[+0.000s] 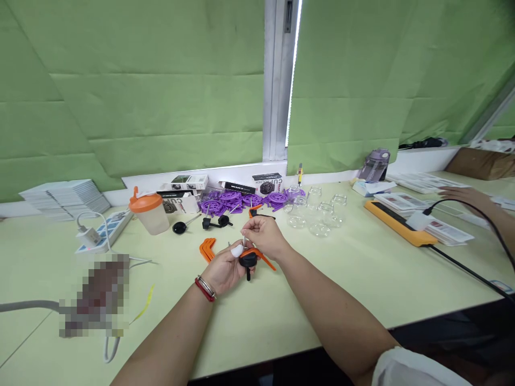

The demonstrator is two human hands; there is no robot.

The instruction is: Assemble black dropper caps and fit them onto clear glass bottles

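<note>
My left hand, with a white cover on one finger, is closed around a black round part with a short black stem pointing down. An orange curved arm is joined to or rests against this part and sticks out to the right. Just above, my right hand pinches a thin metal rod that stands upright over the part. Whether the rod is inside the part is hidden by my fingers. Several loose orange arms lie left of my hands. Behind them are black stemmed parts and a black round piece.
Purple plastic pieces are heaped by the wall beside cup holder boxes. Clear cups stand right of them. An orange-lidded cup and a power strip are left. At right, a co-worker's hand reaches over printed cards.
</note>
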